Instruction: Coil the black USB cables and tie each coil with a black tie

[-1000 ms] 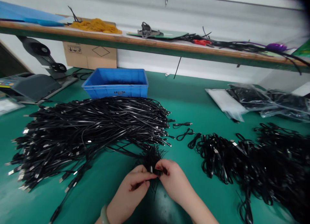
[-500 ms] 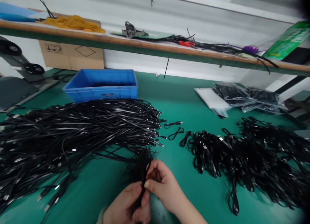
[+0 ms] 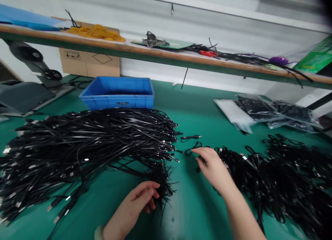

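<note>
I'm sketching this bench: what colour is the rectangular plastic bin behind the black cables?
The bin is blue, clearest in the head view.

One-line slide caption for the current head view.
Left hand by a clump of thin black strips, right hand beside bundled black cables, over a green worktop.

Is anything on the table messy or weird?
Nothing looks clearly broken or spilled. The messiest bit is the clump of thin black strips by the left hand: its ends poke out every which way. A few cables also stick out from the near side of the big cable pile, where most lie side by side.
</note>
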Motion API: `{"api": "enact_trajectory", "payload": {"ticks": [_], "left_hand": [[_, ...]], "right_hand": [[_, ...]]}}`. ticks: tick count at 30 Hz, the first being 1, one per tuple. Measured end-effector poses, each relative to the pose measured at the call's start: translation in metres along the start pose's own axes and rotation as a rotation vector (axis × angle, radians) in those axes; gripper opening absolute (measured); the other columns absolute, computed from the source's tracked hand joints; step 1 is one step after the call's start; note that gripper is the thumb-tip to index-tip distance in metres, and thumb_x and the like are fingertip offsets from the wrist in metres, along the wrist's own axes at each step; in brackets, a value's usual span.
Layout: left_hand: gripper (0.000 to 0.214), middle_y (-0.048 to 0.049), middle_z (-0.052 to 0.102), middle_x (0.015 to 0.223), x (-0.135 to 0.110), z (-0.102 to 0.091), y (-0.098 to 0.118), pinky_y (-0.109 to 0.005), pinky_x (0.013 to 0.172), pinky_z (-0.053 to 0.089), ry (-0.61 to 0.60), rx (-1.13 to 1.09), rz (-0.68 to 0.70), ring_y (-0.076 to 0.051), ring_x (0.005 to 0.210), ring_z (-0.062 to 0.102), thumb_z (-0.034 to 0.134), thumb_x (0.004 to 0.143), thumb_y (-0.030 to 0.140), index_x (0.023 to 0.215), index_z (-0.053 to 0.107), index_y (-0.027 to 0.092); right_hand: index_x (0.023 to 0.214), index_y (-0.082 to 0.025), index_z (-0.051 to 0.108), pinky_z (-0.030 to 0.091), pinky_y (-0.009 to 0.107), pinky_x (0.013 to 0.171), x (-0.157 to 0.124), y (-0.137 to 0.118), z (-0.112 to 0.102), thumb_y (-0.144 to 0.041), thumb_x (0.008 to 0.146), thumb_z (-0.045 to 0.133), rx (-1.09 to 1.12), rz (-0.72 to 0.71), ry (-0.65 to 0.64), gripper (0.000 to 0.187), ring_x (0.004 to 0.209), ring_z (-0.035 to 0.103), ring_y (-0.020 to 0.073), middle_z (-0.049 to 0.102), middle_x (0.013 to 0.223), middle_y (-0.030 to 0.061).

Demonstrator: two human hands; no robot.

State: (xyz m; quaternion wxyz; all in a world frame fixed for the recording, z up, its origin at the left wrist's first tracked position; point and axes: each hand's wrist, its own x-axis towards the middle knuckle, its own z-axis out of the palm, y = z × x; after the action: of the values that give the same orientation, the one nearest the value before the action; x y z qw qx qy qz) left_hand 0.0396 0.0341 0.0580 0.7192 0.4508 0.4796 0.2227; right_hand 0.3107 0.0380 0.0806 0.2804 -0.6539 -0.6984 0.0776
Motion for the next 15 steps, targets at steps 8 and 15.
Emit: {"api": "enact_trajectory", "payload": {"ticks": [8,15], "left_hand": [[0.031,-0.0043,0.056,0.122,-0.003,-0.025,0.045,-0.042,0.103,0.031,0.337,0.886,0.725,-0.022,0.119,0.043,0.04,0.087,0.021,0.113,0.056,0.026],[0.027,-0.0024,0.065,0.099,-0.008,-0.058,0.094,-0.056,0.106,0.013,0.175,1.426,0.786,-0.02,0.098,0.057,0.043,0.088,0.029,0.112,0.055,0.026]], "right_hand": [[0.093,-0.018,0.064,0.038,0.041,0.084,0.075,-0.113,0.097,-0.026,0.082,0.055,0.038,-0.193,-0.082,0.015,0.098,0.043,0.0265,0.055,0.101,0.011],[0.084,-0.02,0.051,0.04,0.028,0.076,0.05,-0.118,0.025,-0.01,0.087,0.043,0.284,-0.438,-0.318,0.013,0.081,0.049,0.0146,0.057,0.083,0.0008]]}}
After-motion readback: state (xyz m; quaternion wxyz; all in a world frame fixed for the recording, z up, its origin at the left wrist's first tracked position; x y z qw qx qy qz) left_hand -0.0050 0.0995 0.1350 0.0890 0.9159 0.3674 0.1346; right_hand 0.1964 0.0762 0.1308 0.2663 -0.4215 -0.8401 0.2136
